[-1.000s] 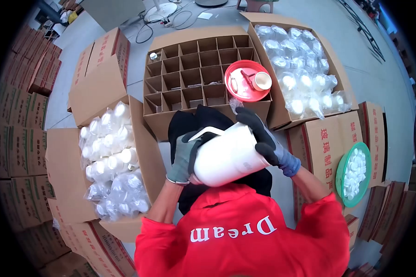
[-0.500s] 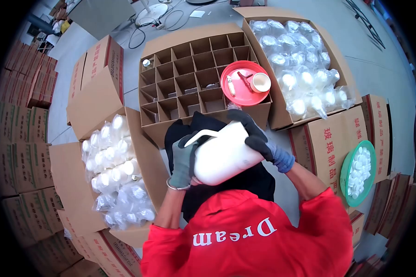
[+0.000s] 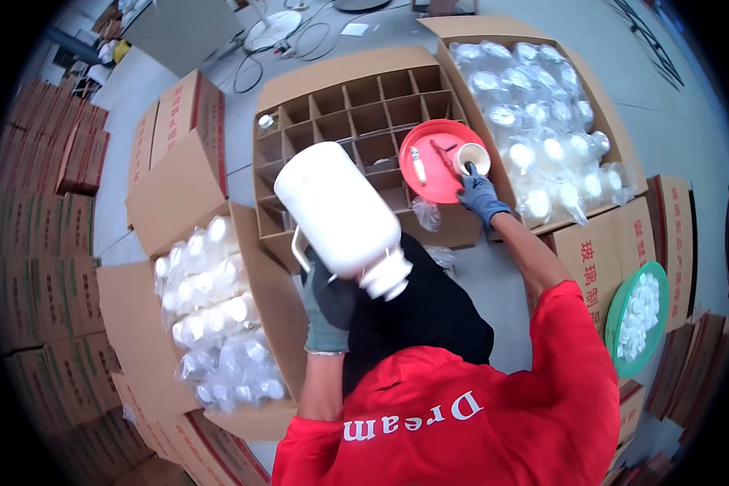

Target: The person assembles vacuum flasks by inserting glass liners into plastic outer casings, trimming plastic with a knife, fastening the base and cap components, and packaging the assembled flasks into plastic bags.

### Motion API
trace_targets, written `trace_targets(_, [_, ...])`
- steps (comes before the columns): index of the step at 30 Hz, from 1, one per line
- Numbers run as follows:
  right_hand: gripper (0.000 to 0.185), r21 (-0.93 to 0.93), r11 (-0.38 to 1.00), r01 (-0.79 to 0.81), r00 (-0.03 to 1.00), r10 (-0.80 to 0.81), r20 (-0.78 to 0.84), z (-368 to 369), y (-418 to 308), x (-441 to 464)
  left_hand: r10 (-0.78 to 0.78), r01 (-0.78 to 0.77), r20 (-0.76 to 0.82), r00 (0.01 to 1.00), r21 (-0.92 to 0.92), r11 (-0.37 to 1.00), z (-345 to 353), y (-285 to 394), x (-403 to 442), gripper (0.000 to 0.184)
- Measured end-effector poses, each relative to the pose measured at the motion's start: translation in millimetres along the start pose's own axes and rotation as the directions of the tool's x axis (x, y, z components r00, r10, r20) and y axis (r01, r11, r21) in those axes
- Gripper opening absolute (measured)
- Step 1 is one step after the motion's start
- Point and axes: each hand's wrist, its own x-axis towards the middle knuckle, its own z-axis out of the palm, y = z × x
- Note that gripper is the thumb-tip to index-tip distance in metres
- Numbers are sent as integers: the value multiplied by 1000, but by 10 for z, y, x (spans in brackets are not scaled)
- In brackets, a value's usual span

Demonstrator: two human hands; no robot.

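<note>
A large white plastic jug point(image 3: 340, 206) is tilted, base up and capped neck down to the right. My left hand point(image 3: 330, 300), in a grey-green glove, is closed round it by the handle and neck. My right hand point(image 3: 482, 197), in a blue-grey glove, reaches over a red plate point(image 3: 436, 185) with its fingers bunched. Its fingertips dip into a small white cup point(image 3: 472, 155) on that plate, so what they hold is hidden. Beside the cup lie a dark red tool point(image 3: 442, 155) and a small white tube point(image 3: 418, 165).
A divided carton point(image 3: 320, 121) stands ahead, the plate resting on its right corner. Cartons of plastic-wrapped white bottles stand left point(image 3: 211, 292) and right point(image 3: 535, 105). A green basin point(image 3: 662, 304) of small white pieces sits on a closed box point(image 3: 595, 259). Boxes are stacked far left point(image 3: 44, 283).
My right hand has let go of the jug and moved up to the cup on the plate. My left hand has swung the jug round, base upward.
</note>
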Motion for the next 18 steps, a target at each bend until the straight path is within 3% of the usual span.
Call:
trace_targets(2, [35,89,996,-21,999,17,48,208,219,147,-35,5,118,992,246,969,-3,178,77,36])
trace_targets(3, [30,299,948,-106,994,94,53,-8,25,169,-225,241,87,970,-310,920,18,28,114,37])
trace_targets(4, [26,491,851,-188,982,172,78,-416,-211,125,-377,360,167,911,-766,533,46,-122,158,37])
trace_targets(5, [26,747,637,-190,982,131,137,-681,-381,75,-475,373,244,846,-907,198,48,-16,197,39])
trace_targets(6, [26,915,350,-200,980,78,184,-892,-507,-15,-474,375,249,845,-906,194,50,-11,212,40])
trace_targets(8, [45,969,-100,-225,973,-64,220,-1293,-742,-326,-470,390,270,841,-903,179,99,-28,220,41])
trace_targets(10, [66,720,-596,-355,930,-143,340,-1756,-1160,-744,-269,292,120,956,-505,812,187,-54,160,36])
trace_targets(11, [71,763,-557,-329,944,-167,285,-1781,-1314,-828,-181,194,96,979,-150,969,206,28,138,35])
trace_targets(12, [71,897,-413,-158,987,-105,125,-1846,-1537,-867,-87,60,107,990,227,972,229,75,113,34])
trace_targets(13, [73,998,-46,-51,992,-118,45,-1818,-1563,-862,-137,132,52,989,96,987,259,-58,86,33])
trace_targets(14, [74,943,325,75,987,-160,-24,-1791,-1584,-849,-187,186,-3,982,-44,981,296,-141,71,32])
trace_targets(15, [77,881,472,-10,998,-47,37,-1856,-1669,-870,-157,157,19,987,-5,988,280,-202,37,33])
trace_targets(16, [77,550,764,337,909,-112,-401,-1682,-1640,-791,-139,139,22,990,23,990,268,-260,-8,33])
trace_targets(18, [75,679,644,352,917,-90,-389,-1760,-1715,-838,-114,113,11,993,68,991,272,-233,-64,32])
